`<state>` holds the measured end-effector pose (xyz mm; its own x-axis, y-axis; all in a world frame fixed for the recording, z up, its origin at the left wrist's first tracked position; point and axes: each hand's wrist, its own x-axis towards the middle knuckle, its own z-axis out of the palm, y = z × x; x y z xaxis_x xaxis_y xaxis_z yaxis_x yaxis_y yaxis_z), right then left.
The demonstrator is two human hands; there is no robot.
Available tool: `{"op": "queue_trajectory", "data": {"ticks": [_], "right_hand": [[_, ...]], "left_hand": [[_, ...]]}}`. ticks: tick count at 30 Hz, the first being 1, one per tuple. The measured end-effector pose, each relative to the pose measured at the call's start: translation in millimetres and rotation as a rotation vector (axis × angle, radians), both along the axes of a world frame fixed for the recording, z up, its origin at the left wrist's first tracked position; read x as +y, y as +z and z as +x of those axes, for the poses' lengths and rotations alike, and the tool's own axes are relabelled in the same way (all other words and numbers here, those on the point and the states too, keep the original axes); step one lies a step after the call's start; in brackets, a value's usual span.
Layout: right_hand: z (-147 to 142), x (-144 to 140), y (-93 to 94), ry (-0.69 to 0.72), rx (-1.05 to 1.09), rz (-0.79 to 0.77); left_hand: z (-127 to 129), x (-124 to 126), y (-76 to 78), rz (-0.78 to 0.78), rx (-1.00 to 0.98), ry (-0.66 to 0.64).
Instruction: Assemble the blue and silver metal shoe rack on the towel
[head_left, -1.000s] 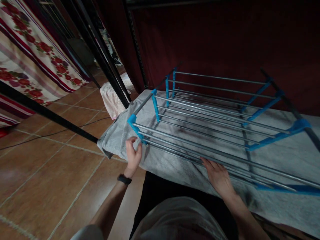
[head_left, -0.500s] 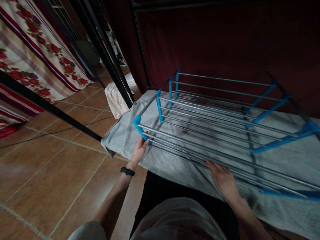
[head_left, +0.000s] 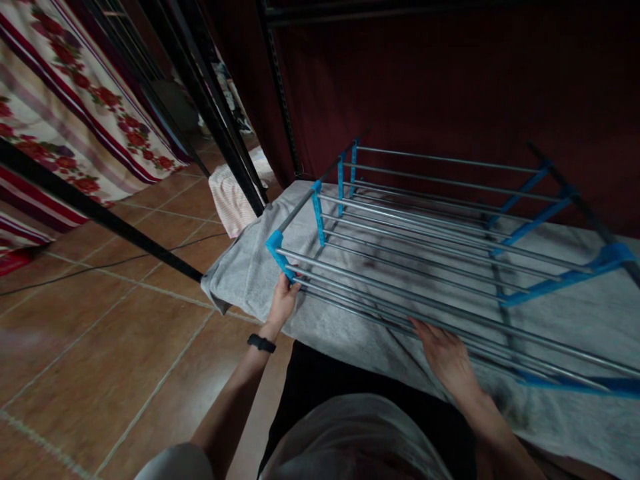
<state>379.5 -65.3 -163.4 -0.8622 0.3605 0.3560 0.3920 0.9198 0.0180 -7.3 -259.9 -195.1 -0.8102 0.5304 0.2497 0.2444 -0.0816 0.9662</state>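
A shoe rack [head_left: 430,303] of grey metal tubes with blue plastic connectors lies on a grey cloth-covered surface, stretching from the middle of the view to the right edge. At its near left corner, my left hand [head_left: 283,301] is closed on the lower end of a blue connector [head_left: 279,252], thumb near the tube ends. Farther right, my right hand [head_left: 445,357] holds the lower front tubes, its fingers bent at them. The thumb of that hand and part of its fingertips are hidden.
Grey cloth [head_left: 250,267] hangs over the surface's left end. A black metal frame post [head_left: 220,100] rises beyond it, and a black bar [head_left: 100,213] slants across the left. Behind the rack hangs a dark red curtain [head_left: 425,80]. A dark cable [head_left: 135,258] crosses the tiled floor [head_left: 100,333].
My left hand has shifted slightly right and its wrist has turned a little at the connector. The right hand stays in place, and the rack has barely moved.
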Motion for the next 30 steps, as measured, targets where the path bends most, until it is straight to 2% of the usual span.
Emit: {"op": "queue_trajectory", "data": {"ticks": [11,19,22,27,30], "right_hand": [[-2,2,2.6,0.017,0.025,0.031],[0,2,-1.8,-0.025,-0.054,-0.028],[-3,-5,6.5,-0.065,-0.088,-0.093],[-12,-7,25.8,-0.118,-0.170,-0.223],[-13,-4,29.5,-0.127,-0.177,-0.248]], "left_hand": [[2,1,3.3,-0.019,0.050,0.048],[2,1,8.7,-0.059,0.067,0.074],[2,-1,10.7,-0.062,0.061,0.048],[-4,4,9.1,-0.111,0.117,0.119],[-2,8,15.1,-0.134,0.125,0.095]]}}
